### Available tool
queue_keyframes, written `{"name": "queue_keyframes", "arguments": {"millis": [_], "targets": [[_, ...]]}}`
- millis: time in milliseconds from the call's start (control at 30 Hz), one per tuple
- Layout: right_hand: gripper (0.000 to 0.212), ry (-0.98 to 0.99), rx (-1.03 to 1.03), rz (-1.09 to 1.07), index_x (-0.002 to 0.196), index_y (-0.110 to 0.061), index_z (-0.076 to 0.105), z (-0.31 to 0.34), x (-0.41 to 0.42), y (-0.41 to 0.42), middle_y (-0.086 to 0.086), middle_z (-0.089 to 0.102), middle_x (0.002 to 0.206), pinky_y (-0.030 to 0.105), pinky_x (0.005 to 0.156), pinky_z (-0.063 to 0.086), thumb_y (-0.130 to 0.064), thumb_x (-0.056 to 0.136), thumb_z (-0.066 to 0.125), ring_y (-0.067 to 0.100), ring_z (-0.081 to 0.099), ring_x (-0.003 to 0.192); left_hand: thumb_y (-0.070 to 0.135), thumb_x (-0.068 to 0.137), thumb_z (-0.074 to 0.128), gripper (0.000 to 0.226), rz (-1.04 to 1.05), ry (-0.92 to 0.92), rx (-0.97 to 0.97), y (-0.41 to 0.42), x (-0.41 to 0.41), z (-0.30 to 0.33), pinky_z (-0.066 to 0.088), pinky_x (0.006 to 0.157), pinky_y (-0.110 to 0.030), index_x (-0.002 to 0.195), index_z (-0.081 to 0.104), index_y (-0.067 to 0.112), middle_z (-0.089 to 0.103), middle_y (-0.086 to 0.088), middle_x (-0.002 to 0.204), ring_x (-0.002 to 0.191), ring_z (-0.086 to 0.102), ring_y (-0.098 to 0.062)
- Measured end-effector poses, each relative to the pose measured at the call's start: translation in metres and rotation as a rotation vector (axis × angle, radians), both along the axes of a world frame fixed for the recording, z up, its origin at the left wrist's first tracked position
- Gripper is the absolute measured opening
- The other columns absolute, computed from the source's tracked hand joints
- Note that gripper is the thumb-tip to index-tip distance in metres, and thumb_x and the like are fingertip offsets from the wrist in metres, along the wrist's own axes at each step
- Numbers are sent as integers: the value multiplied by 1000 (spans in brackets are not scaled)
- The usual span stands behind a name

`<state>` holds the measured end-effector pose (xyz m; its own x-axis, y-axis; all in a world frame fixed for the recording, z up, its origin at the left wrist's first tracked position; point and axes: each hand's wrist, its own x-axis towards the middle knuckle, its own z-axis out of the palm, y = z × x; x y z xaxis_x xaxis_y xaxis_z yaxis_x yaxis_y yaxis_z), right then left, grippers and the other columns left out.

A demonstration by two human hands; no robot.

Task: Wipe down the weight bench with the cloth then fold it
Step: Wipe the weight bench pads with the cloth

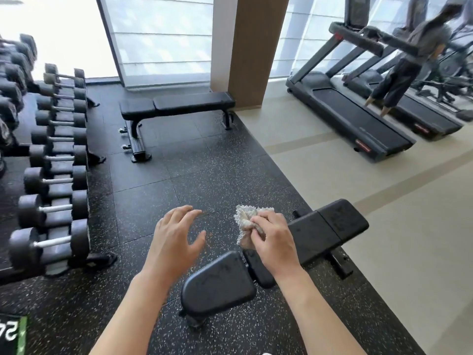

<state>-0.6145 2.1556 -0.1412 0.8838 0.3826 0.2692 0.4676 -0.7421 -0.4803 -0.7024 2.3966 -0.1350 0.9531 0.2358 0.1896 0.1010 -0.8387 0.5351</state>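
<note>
While the right hand (272, 238) grips the bunched cloth (247, 226) above the weight bench (325, 229), the left hand (176, 237), at nine o'clock, hovers with fingers spread.

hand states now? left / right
Left hand: open, fingers spread, holding nothing.
Right hand: gripping the bunched cloth above the weight bench.

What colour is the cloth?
Off-white, knobbly weave; cloth bunched in the right hand, head view.

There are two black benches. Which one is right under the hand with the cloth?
The near black padded bench, angled across the bottom of the picture. The right hand holds the crumpled white cloth above it. The other black bench stands far off by the window.
</note>
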Motion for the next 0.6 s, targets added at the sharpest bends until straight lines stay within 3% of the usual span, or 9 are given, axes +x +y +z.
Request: {"name": "queue_keyframes", "arguments": {"millis": [600], "targets": [[25, 94, 37, 416, 113, -17, 74, -62, 111, -65, -10, 60, 117, 22, 94, 48, -11, 89, 75, 13, 51, 108, 37, 91, 73, 53, 363, 147, 122, -106, 12, -41, 39, 117, -51, 139, 63, 19, 57, -2, 145, 141, 47, -24]]}}
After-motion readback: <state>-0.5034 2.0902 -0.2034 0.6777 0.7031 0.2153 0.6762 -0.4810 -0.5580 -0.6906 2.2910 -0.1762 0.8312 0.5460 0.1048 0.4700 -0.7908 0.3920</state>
